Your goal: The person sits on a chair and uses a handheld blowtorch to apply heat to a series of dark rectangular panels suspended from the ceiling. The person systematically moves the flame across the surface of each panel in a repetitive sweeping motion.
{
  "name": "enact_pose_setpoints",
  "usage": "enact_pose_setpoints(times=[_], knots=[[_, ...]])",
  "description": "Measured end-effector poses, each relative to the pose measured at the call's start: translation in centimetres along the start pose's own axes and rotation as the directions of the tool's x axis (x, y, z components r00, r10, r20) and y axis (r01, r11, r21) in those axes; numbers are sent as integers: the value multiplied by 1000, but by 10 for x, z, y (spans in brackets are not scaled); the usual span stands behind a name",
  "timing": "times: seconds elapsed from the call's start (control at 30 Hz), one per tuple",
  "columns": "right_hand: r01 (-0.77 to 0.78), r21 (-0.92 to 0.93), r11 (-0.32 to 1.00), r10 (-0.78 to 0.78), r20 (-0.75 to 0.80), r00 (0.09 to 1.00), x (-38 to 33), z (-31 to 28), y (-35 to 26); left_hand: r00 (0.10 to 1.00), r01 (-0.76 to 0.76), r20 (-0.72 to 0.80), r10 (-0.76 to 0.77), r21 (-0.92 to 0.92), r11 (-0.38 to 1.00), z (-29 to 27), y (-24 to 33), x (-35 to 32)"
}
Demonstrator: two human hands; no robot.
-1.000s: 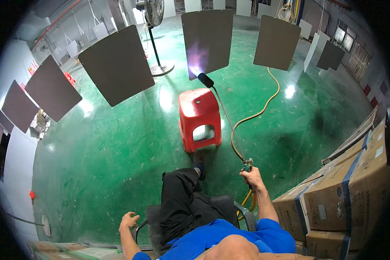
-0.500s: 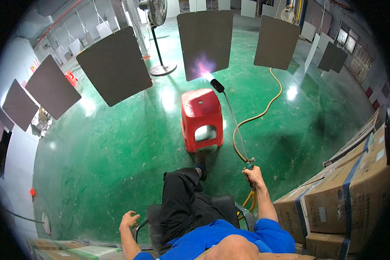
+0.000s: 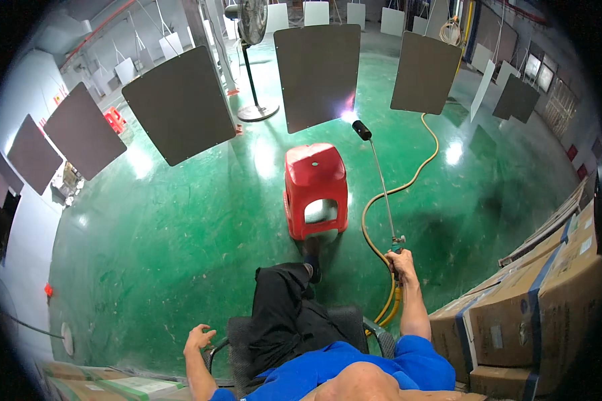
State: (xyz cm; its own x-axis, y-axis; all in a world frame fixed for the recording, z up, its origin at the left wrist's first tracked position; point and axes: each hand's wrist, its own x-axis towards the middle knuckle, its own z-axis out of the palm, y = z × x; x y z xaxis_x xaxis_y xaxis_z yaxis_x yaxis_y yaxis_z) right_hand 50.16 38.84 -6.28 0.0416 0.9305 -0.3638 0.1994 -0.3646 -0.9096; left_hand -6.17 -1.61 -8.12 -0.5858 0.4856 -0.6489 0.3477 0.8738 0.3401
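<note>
Seated worker, viewed from above. The right hand is closed around the grip of a long-necked gas torch, whose black burner head points at the lower edge of a dark hanging panel; a bright flame glows there. A yellow hose loops across the green floor to the handle. The left hand rests open, fingers spread, on the chair armrest. A red plastic stool stands ahead, just left of the torch.

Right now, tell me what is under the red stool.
Through the red stool side opening, only green floor shows. A shoe rests at its base. The rest beneath is hidden by its walls.
</note>
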Motion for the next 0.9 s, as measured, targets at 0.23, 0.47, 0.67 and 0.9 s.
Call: enact_pose_setpoints(times=[0.23,0.47,0.67,0.9], knots=[[77,32,997,-76,-15,997,5,-6,-34,1000,-16,-26,16,15,1000,2,-2,4],[183,67,981,-183,0,983,11,-10,-90,1000,-15,-20,15,12,1000,1,0,3],[245,108,963,-245,-11,969,6,-5,-130,1000,-8,-24,8,-12,1000,-4,13,-5],[250,125,960,-258,55,965,-12,6,-134,999,-39,-17,38,-37,999,-4,10,-2]])
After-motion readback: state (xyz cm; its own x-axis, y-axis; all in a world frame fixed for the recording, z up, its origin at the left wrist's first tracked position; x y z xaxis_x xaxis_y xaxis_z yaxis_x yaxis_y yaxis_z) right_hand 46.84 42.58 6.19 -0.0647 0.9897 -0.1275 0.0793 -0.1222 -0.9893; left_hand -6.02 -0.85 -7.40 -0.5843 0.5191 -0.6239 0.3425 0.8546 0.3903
